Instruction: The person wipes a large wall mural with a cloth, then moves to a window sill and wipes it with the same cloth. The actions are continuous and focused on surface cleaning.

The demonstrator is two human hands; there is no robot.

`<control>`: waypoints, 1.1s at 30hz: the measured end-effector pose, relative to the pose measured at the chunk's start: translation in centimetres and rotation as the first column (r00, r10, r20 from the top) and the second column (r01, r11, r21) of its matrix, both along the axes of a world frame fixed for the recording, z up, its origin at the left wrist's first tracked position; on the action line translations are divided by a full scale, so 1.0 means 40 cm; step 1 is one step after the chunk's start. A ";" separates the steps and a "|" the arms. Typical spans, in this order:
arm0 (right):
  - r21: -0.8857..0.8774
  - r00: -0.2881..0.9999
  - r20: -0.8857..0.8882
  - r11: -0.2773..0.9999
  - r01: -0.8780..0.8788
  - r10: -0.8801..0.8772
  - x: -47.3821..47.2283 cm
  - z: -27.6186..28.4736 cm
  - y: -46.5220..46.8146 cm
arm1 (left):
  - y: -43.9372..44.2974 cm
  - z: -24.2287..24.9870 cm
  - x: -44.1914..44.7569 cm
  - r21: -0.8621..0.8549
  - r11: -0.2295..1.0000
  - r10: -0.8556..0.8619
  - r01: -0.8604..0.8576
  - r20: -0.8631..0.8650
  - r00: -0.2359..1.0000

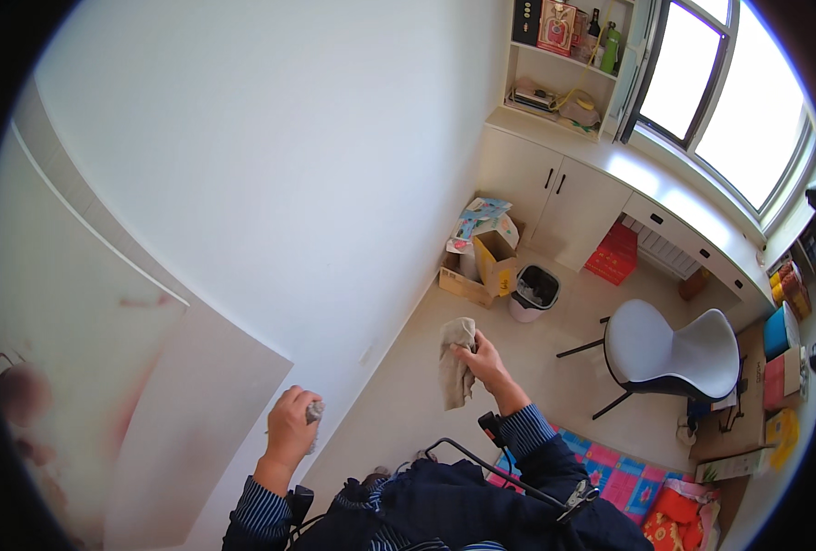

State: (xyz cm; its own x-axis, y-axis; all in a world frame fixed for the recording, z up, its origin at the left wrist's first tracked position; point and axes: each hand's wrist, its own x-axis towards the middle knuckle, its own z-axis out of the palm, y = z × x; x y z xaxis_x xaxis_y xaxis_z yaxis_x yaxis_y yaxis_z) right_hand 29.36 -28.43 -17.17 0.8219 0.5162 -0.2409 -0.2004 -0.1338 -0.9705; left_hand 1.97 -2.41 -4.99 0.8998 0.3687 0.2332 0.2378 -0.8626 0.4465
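My left hand (291, 425), near the white wall (270, 172), is closed around a crumpled grey cloth (315, 412); part of the cloth shows past the fingers. My right hand (482, 359) grips a beige-grey cloth (456, 368) between thumb and fingers. That cloth hangs down over the pale floor. Both arms wear dark sleeves with striped cuffs.
By the wall stand a cardboard box (459, 282) with packaging and a lined waste bin (535, 293). A grey-white chair (638, 341) is at the right, before white cabinets (580, 200). A colourful mat (607, 475) lies at lower right. A pale panel (201, 413) is at left.
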 end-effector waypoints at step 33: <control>0.230 0.858 -0.494 0.931 0.284 -0.139 -0.277 0.139 -0.057 | -0.069 -0.087 0.300 -0.991 0.096 -0.564 0.097 0.026 0.826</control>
